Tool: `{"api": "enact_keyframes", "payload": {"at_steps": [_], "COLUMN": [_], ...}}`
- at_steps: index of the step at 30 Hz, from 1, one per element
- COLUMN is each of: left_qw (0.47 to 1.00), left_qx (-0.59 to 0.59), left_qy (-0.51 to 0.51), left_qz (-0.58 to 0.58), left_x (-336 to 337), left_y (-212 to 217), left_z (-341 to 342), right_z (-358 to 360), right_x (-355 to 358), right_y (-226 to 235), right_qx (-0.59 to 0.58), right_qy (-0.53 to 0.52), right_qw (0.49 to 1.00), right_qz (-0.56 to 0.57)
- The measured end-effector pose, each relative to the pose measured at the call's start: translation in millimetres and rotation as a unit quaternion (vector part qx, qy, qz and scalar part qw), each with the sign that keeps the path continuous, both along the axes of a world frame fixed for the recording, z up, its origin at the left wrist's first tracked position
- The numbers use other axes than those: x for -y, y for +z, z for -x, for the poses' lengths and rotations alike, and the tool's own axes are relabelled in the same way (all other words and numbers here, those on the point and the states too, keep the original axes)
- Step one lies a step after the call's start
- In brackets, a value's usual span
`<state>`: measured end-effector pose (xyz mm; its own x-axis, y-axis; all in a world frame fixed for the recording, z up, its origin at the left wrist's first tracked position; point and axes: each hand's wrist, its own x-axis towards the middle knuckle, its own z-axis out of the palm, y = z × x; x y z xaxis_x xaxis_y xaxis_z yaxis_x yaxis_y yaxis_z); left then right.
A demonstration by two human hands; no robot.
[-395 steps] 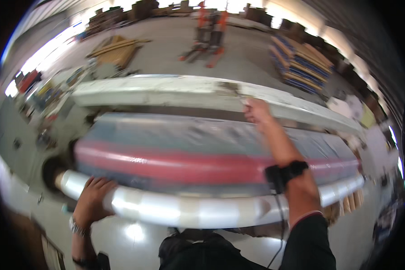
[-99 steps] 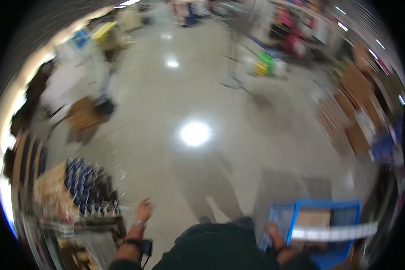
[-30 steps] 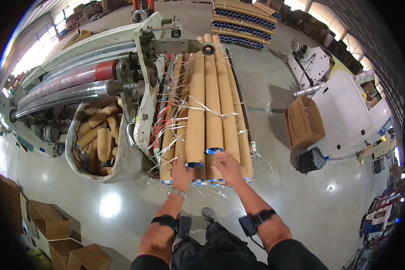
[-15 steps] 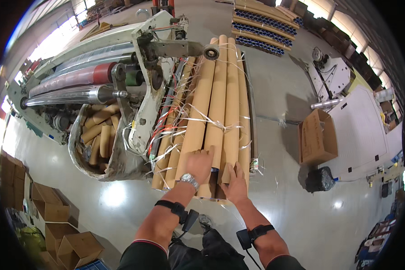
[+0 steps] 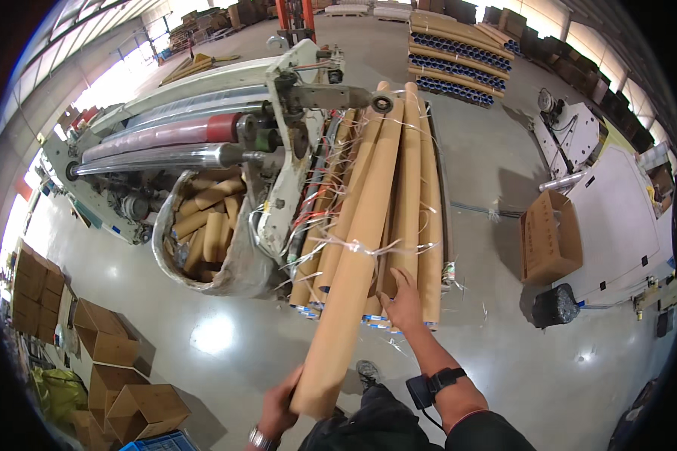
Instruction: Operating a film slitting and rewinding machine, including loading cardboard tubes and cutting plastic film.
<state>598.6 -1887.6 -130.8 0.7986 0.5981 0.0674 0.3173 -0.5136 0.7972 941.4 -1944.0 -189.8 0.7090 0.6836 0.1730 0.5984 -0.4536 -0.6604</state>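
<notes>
Pulling 1 long cardboard tube off the tube stack at frame centre, judging by its raised near end. Left hand, lower centre, curled around that end; right hand open, flat on the stack's front. Next, probably: drawing straight back, clear of loose strapping and the winding machine to the left. Open floor at lower left; flattened-looking boxes further left.
</notes>
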Motion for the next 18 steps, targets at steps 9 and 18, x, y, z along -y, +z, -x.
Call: {"api": "enact_keyframes", "payload": {"at_steps": [9, 18], "left_qw": [0.825, 0.669], "left_qx": [-0.145, -0.049], "left_qy": [0.522, 0.741], "left_qz": [0.159, 0.022], "left_x": [121, 76], "left_y": [64, 1], "left_z": [378, 504], "right_z": [145, 223], "right_x": [-120, -127], "right_y": [25, 75], "right_qx": [-0.761, -0.735], "right_qy": [0.088, 0.062], "right_qw": [0.515, 0.561], "right_qz": [-0.385, -0.374]}}
